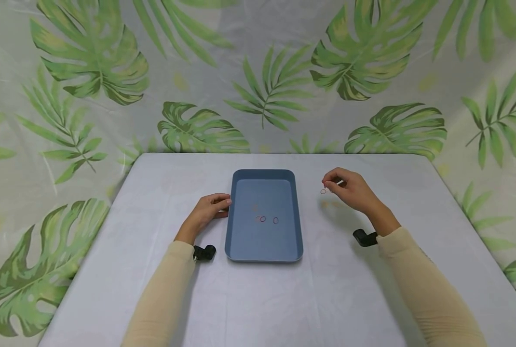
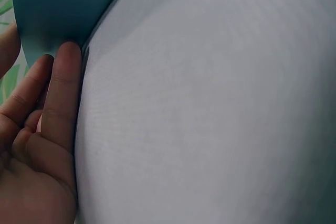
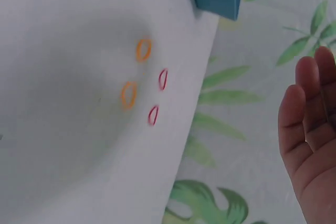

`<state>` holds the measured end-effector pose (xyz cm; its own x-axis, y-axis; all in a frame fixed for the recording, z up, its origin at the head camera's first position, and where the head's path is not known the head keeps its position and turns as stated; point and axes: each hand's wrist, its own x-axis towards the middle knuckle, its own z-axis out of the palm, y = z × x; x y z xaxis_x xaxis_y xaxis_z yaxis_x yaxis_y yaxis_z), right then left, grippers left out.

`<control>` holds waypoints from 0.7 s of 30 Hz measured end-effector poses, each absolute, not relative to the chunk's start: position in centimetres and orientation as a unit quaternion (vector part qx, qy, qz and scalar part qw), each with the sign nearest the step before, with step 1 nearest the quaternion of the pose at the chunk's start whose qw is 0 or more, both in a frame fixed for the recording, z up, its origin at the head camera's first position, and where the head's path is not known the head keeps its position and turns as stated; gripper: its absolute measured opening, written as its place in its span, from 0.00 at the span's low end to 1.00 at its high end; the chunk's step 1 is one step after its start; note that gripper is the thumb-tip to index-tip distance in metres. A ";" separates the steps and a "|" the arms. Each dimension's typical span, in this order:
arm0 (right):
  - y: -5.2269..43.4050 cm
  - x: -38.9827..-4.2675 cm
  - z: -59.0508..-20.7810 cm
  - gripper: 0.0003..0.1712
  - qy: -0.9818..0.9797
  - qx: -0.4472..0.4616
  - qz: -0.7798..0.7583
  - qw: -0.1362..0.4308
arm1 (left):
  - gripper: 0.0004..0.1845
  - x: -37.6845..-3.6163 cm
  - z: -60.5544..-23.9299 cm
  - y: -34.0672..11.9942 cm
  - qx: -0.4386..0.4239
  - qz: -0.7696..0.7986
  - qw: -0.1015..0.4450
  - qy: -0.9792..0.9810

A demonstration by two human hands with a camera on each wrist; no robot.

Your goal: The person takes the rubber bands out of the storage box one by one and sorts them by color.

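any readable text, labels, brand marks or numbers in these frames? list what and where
None: no view shows any word, number or sign.
Blue tray: plain, no mark.
Small rubber bands: no print.
White table cover: blank.
Backdrop: leaf pattern only, no lettering.
Black wrist mounts: no legible marking.

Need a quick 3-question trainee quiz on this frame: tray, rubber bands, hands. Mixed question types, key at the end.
1. True or false: the left hand touches the edge of the blue tray.
2. In the right wrist view, how many rubber bands lie loose on the table beside the tray? A) one B) four C) nine
3. Fill in: the right hand is off the tray, on its ____ side.

Key: 1 true; 2 B (two orange, two red); 3 right.
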<state>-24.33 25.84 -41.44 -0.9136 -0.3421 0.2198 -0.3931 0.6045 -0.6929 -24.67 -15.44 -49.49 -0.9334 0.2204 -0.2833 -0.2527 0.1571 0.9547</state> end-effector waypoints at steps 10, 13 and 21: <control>30.4 -24.7 -43.0 0.12 -0.914 0.125 0.386 0.030 | 0.24 -24.8 -49.4 -15.2 -0.031 0.642 0.186 0.743; 31.3 -24.8 -43.6 0.13 -0.913 0.114 0.391 0.022 | 0.24 -24.8 -49.5 -15.2 -0.033 0.640 0.188 0.744; 32.5 -25.7 -44.6 0.15 -0.930 0.082 0.358 -0.023 | 0.24 -24.8 -49.4 -15.2 -0.033 0.637 0.190 0.746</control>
